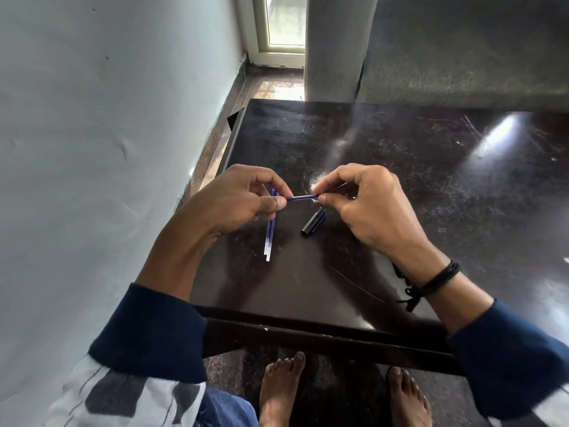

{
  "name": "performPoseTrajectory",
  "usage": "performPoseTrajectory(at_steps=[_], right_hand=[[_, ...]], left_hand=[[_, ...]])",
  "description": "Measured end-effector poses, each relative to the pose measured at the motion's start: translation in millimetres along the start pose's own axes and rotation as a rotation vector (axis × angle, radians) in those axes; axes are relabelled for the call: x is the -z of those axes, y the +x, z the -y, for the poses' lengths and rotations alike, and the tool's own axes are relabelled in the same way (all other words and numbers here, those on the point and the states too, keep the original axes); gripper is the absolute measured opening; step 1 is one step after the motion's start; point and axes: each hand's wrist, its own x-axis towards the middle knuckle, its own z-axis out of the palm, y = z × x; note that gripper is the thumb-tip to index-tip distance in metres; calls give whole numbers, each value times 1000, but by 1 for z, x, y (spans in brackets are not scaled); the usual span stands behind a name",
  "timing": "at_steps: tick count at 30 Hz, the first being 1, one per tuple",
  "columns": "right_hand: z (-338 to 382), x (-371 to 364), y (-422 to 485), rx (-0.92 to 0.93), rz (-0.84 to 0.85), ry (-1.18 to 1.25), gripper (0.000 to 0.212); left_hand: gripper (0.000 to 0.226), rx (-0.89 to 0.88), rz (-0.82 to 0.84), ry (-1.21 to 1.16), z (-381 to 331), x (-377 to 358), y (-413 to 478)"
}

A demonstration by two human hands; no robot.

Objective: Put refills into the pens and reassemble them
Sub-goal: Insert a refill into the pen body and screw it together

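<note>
So far little appears done. A blue refill [303,197] is pinched at either end by the left hand [243,201] and the right hand [366,204], just above the table [400,180]. Its long axis runs left to right, with the tip seemingly rightward. Spare refills [268,238] and a black pen part [313,223] are left lying unassembled.

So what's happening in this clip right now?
A person holds a thin blue refill above a dark table, the left hand pinching one end and the right hand pinching the other. Two spare refills lie on the table under the left hand, and a black pen cap lies beside them.
</note>
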Motion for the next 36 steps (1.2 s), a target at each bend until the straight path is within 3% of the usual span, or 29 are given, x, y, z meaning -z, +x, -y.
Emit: performPoseTrajectory(at_steps=[13, 31, 36], right_hand=[[-1, 2, 1, -33, 73, 56, 11], [-2, 1, 1, -42, 18, 29, 10], [-6, 18, 7, -84, 70, 43, 20]], left_hand=[[16, -29, 24, 20, -3, 0, -2], [18, -42, -57, 72, -5, -14, 0], [19, -13, -84, 48, -5, -14, 1]])
